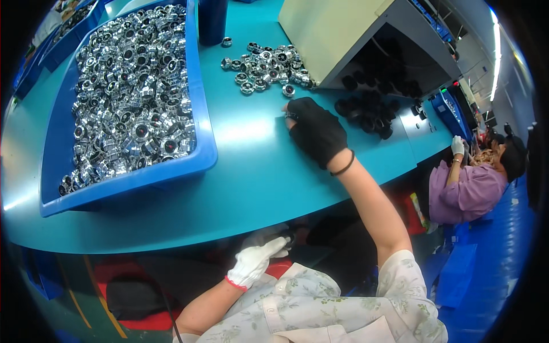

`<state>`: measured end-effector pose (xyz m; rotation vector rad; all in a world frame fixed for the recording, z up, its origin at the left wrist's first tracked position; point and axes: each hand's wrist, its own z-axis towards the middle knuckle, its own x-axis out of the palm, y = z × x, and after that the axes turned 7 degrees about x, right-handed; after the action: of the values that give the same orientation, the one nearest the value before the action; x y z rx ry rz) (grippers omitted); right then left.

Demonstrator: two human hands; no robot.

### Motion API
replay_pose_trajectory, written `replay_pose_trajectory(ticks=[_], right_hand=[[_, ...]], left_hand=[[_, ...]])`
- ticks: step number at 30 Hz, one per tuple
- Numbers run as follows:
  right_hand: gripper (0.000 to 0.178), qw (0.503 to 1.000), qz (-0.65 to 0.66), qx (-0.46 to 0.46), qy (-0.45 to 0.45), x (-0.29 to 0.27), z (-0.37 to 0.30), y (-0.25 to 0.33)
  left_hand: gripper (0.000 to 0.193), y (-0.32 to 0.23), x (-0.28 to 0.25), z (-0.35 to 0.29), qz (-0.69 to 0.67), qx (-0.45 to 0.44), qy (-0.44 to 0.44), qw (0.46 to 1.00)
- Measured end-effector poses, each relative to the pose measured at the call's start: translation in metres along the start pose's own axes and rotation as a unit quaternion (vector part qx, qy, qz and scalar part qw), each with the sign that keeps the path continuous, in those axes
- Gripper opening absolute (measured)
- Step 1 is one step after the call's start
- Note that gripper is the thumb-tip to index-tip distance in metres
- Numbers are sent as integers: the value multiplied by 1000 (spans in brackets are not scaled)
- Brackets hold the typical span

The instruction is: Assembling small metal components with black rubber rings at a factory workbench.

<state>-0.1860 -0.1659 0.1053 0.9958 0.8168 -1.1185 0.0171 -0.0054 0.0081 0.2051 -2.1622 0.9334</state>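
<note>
My right hand (317,131), in a black fingerless glove, is over the blue-green tabletop, just nearer to me than a loose group of shiny chrome round parts (266,66) with dark centres. Its fingers are curled together; a small glint shows by the fingertips, but what they hold is hidden. Below the table edge, my left hand (254,263) wears a white knitted glove with a pink cuff. Its thumb and fingers close on a small dark part (287,236), whose kind I cannot make out.
A large blue bin (206,137) full of similar chrome parts stands at the left. Black round parts (369,111) are piled by a beige, open-fronted box (331,34). Behind the bin's right corner is a dark blue cylinder (211,23). A person in purple (466,191) sits at the right.
</note>
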Motion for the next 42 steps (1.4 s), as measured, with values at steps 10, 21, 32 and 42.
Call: replay_pose_trajectory(ticks=[10,21,32,42], right_hand=[[26,990,106,-84,-24,-16,-57,-6],[22,994,85,-4,65,-30,-57,1],[28,969,228,23,96,-65,-183,38],[32,978,185,20,93,-33,-216,38]], left_hand=[[41,5,0,1,5,8,-5,1000],[44,-7,6,-7,-79,6,60,995],[44,-4,6,-10,-124,-39,104,986],[41,-1,15,-10,22,8,7,1000]])
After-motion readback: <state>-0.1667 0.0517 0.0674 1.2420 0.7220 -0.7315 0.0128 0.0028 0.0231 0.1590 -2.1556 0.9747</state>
